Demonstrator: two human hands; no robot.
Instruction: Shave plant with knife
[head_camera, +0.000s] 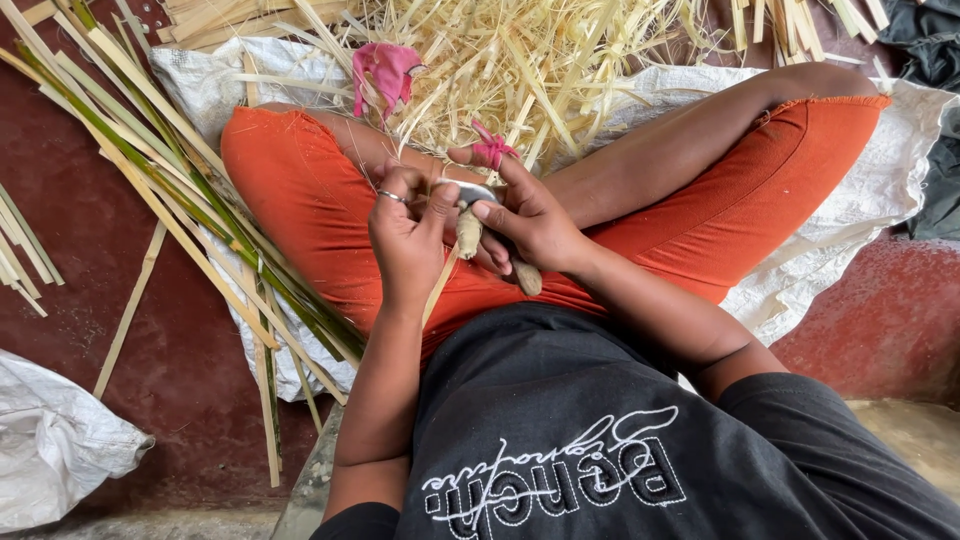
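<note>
While fingers hide its blade, right hand (530, 215) grips knife (470, 215), left hand (405, 235) pinches bamboo strip (438, 285).

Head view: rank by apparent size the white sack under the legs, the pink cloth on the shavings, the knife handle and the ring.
1. white sack: largest, though partly covered.
2. pink cloth.
3. knife handle in the right hand: mostly hidden by fingers, so unsure against the cloth.
4. ring on the left hand: smallest.

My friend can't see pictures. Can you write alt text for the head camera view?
Seen from above, a person sitting cross-legged in orange trousers holds a knife in the right hand against a thin bamboo strip pinched by the left hand. Bamboo strips and pale shavings lie around.
</note>
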